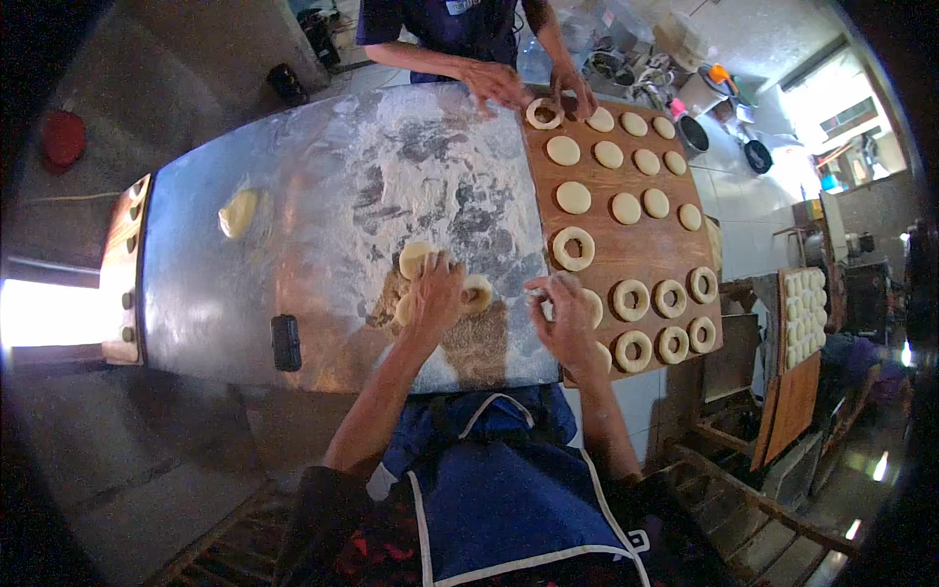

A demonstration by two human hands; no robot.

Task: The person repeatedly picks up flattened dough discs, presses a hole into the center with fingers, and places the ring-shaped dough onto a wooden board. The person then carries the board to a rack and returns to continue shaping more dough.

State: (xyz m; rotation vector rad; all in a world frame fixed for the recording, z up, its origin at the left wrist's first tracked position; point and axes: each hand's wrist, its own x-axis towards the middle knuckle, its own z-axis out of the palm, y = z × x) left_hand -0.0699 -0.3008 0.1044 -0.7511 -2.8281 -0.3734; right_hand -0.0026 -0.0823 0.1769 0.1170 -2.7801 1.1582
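Note:
My left hand (pixel 437 296) lies over pale dough pieces on the metal tabletop, its fingers stretched forward. Touching or close to its fingers is a flat dough round (pixel 417 258). Beside its thumb side lies a dough ring (pixel 475 293); another piece is partly hidden under the hand. My right hand (pixel 565 315) is closed by the board's left edge, around a small whitish thing (pixel 544 307) whose kind I cannot make out. Several dough rings (pixel 573 236) and dough rounds (pixel 608 155) sit in rows on the brown wooden board (pixel 636 252). My right hand and forearm partly cover two rings.
Across the table a co-worker's hands (pixel 499 83) reach to a ring at the board's far corner. Flour (pixel 430 147) dusts the metal table (pixel 313 196). A dough lump (pixel 238 212) and a dark oblong object (pixel 286 342) lie left. Another dough-filled board (pixel 805 318) stands right.

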